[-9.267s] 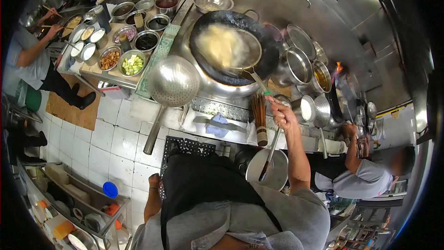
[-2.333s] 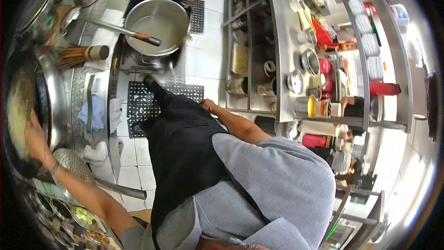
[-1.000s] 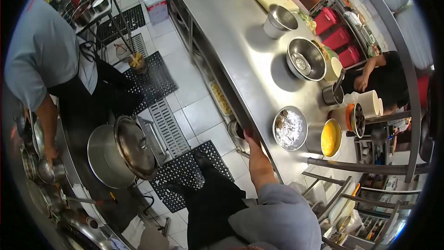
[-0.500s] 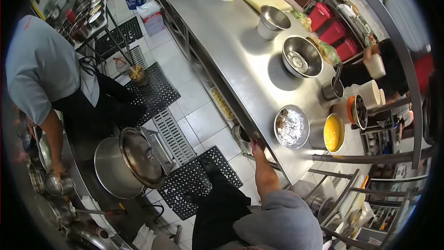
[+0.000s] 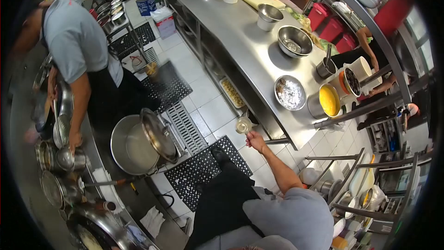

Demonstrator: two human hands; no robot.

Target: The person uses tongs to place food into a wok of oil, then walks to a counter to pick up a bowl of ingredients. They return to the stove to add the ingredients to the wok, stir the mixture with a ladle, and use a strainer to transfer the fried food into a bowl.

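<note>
My right hand is closed on the handle side of a clear jug, held out over the floor beside the steel table. The jug looks see-through, and I cannot make out anything in it. Just beyond it, under the tabletop, a tray of small yellowish pieces sits on the lower shelf. Nearest on the tabletop are a steel bowl with white powder and a steel pot of yellow liquid. My left hand is out of view.
On the left, a co-worker reaches over pans with a ladle. A large lidded pot stands between us. Black mats cover parts of the tiled floor. Metal rails rise at the right.
My right hand has drawn the jug out from the table's under-shelf, toward me over the floor. My view has shifted, and the co-worker now leans further over the pans.
</note>
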